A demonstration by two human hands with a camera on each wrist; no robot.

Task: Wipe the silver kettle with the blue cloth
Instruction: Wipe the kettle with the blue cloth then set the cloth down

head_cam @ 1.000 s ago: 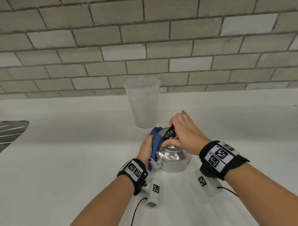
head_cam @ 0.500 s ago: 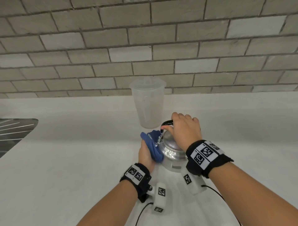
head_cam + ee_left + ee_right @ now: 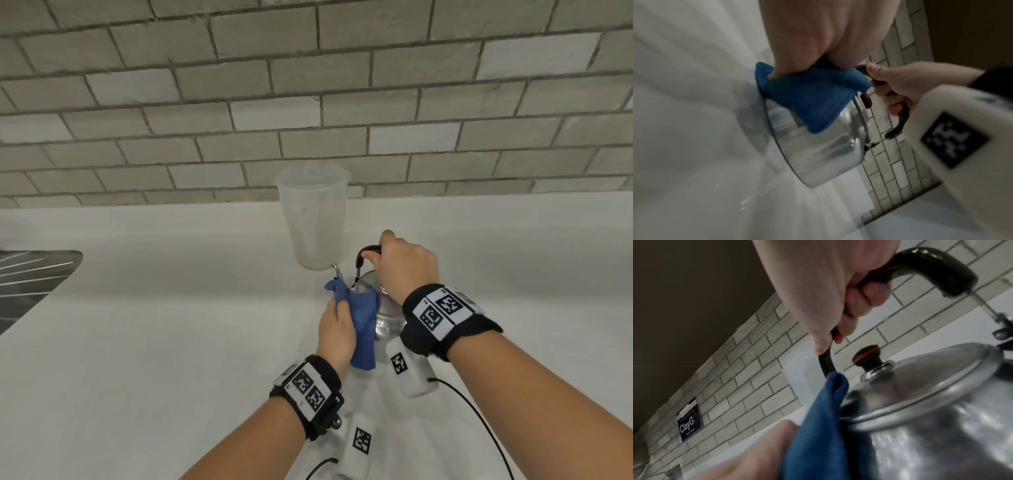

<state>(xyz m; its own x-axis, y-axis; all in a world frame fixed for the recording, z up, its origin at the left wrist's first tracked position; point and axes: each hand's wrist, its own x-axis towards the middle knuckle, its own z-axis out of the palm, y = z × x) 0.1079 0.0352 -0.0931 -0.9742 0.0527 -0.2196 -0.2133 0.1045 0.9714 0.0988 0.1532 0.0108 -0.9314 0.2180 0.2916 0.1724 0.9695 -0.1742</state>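
The silver kettle (image 3: pixel 387 322) is on the white counter (image 3: pixel 154 342), its spout pointing away from me. My right hand (image 3: pixel 404 267) grips its black handle (image 3: pixel 368 251) from above. My left hand (image 3: pixel 337 329) holds the blue cloth (image 3: pixel 361 318) and presses it against the kettle's left side; a flap hangs down. In the left wrist view the cloth (image 3: pixel 812 97) covers the upper part of the kettle (image 3: pixel 818 146). The right wrist view shows my fingers (image 3: pixel 865 293) curled round the handle (image 3: pixel 931 264), above the lid and black knob (image 3: pixel 867 356). Whether the base touches the counter I cannot tell.
A translucent plastic cup (image 3: pixel 313 222) stands just behind the spout. A metal drainboard (image 3: pixel 34 274) lies at the far left edge. A grey brick wall (image 3: pixel 308 102) closes the back. Black cables (image 3: pixel 479 421) trail from my wrists toward me.
The kettle has turned so its spout now points away toward the cup. My right hand has moved up onto the handle's top. The cloth has slid down the kettle's side.
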